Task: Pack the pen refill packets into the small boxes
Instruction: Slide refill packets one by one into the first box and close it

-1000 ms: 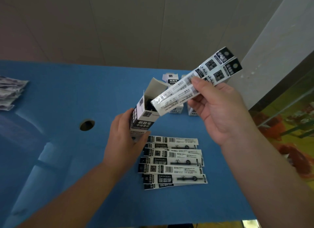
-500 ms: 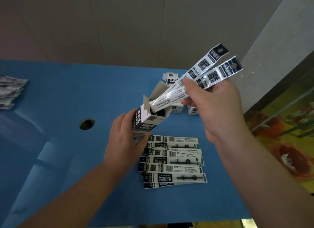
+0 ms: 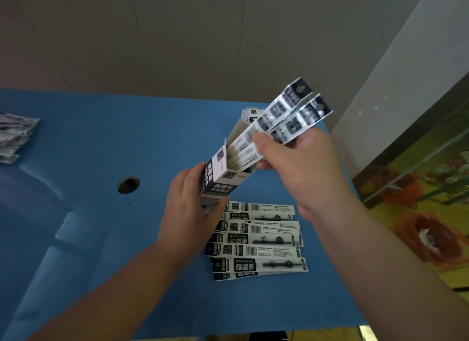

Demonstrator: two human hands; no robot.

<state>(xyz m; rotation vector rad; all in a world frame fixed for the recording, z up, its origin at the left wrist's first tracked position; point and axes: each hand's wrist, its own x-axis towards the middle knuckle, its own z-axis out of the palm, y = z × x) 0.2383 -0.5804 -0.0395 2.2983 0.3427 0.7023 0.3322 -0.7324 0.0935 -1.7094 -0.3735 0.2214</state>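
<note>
Head view: spare packets (image 3: 256,241) under hands (image 3: 299,168)

Blue table (image 3: 101,137) with a round hole (image 3: 128,185), beige panelled wall (image 3: 177,36) behind, pale pillar (image 3: 396,69) at right

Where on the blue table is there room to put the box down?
Bare blue table lies between the round hole and the far edge, and left of the left forearm. It is crowded by the loose refill packets under the hands.
</note>
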